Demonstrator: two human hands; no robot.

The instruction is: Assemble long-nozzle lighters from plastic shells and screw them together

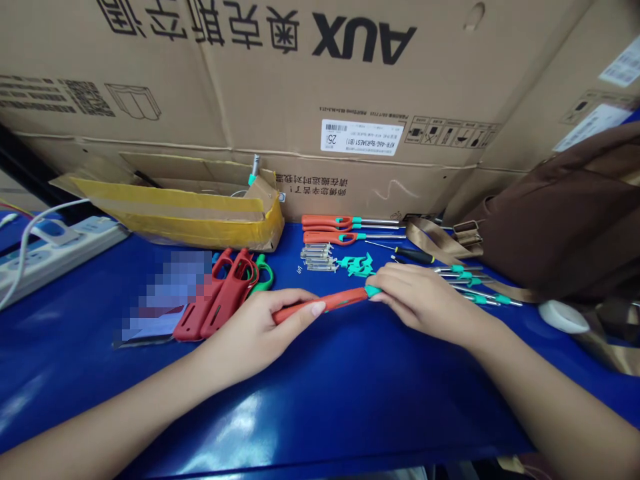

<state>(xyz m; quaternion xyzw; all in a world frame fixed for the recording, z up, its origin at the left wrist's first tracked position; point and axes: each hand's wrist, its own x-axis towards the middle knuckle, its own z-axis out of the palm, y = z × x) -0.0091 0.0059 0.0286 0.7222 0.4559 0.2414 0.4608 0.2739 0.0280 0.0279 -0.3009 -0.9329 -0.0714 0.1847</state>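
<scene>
My left hand (260, 327) is wrapped round the grip of an orange handle (340, 299) that lies just above the blue table (350, 400). My right hand (420, 293) is closed over the handle's far end, fingers pinching its teal collar (373, 291); whatever sits beyond the collar is hidden under the fingers. Close behind lie several small teal plastic pieces (357, 265) and a small pile of metal parts (317, 257). To the right of my right hand lie several metal rods with teal collars (470, 277).
Two finished orange-handled tools (345, 229) lie near the cardboard boxes (300, 100) at the back. Red handle shells (220, 293) lie left, beside an open taped box (190, 213) and a power strip (55, 247). A brown bag (565, 213) and a white mouse-like object (563, 315) sit right.
</scene>
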